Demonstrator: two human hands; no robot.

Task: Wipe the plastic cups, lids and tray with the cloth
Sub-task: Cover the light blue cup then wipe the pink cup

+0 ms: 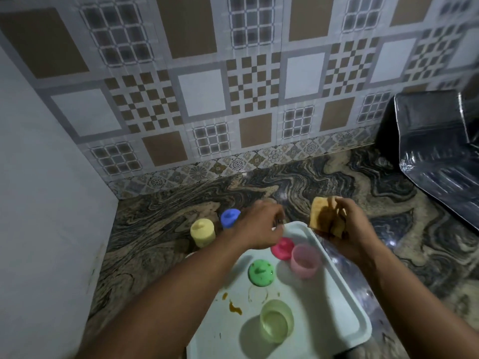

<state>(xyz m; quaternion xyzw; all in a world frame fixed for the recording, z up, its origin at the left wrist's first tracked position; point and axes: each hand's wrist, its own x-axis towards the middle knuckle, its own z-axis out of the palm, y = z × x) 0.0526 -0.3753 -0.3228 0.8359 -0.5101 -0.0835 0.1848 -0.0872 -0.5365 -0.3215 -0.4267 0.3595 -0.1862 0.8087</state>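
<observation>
your right hand [350, 228] gripped the yellow cloth [317, 209] above the white tray's [337, 294] far corner. your left hand [259, 226], blurred, curled at the far rim; i couldn't tell if it held anything. a pink cup [304, 261], pink lid [282, 249], green lid [260, 272] and pale green cup [276, 321] sat in the tray.

Tray [337, 294] on counter [155, 229], near centre. On tray, far to near: lid [282, 248], open cup [304, 260] just right of it; second lid [260, 272]; second open cup [276, 321] nearest. Left of tray's far corner, on counter: lidded cup [202, 233], another lidded cup [230, 218] just far-right of it. Cloth [317, 216] in right hand [344, 229], above tray's far-right edge. Wall [233, 99] behind
</observation>
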